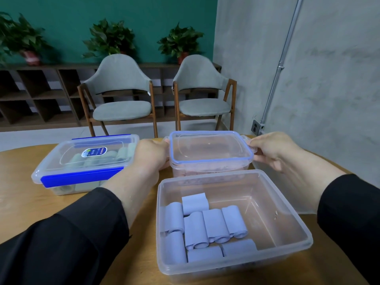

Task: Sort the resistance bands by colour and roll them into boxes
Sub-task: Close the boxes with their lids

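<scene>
Both arms wear long black sleeves of a plain, matte cloth, loose enough to fold softly along the forearm. The left sleeve (67, 239) ends a little above the wrist, and the right sleeve (349, 219) seems to end likewise, though the frame edge crops it. Both hands are bare.

Rolled lavender-blue resistance bands (205, 227) are lying packed in the left part of the near open clear box (287, 245). Behind it, pink bands (205, 170) are sitting in a lidded box (209, 149), and pale green rolls (98, 159) are filling the blue-latched box (82, 177) at left.
</scene>
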Tool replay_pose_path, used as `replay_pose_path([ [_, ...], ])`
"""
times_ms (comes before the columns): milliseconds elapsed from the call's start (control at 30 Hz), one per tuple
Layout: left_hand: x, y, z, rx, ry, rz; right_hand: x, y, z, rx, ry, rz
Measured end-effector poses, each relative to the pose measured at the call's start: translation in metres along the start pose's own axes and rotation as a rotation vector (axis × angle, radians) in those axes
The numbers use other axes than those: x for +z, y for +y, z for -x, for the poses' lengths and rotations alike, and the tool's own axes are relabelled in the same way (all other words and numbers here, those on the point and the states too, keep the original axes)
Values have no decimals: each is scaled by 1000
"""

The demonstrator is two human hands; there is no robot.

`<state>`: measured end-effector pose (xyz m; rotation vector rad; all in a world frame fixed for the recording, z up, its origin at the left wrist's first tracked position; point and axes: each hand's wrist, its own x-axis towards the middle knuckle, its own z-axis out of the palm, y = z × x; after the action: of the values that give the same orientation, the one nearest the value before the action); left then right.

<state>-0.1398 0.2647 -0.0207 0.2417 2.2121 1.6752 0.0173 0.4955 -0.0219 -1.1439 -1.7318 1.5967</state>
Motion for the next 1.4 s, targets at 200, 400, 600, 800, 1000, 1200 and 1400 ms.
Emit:
replay_pose_path([
  [200,2,-8,4,1,30,-55,1,4,3,-26,33,-21],
  [400,-1,-5,7,159,12,-306,2,9,14,-299,164,501],
  [600,-5,-3,13,95,-220,-475,9,1,26,-300,39,776],
  [800,-7,-12,12,-124,-359,-37,8,-2,24,-145,-62,470],
  [1000,2,-7,6,-192,-346,78,12,-2,13,-177,-45,567],
  [1200,4,9,-6,364,-118,-635,25,-19,6,-399,21,928],
  [1400,-2,12,-16,711,-559,-960,56,-30,-10,-649,-379,1118],
])
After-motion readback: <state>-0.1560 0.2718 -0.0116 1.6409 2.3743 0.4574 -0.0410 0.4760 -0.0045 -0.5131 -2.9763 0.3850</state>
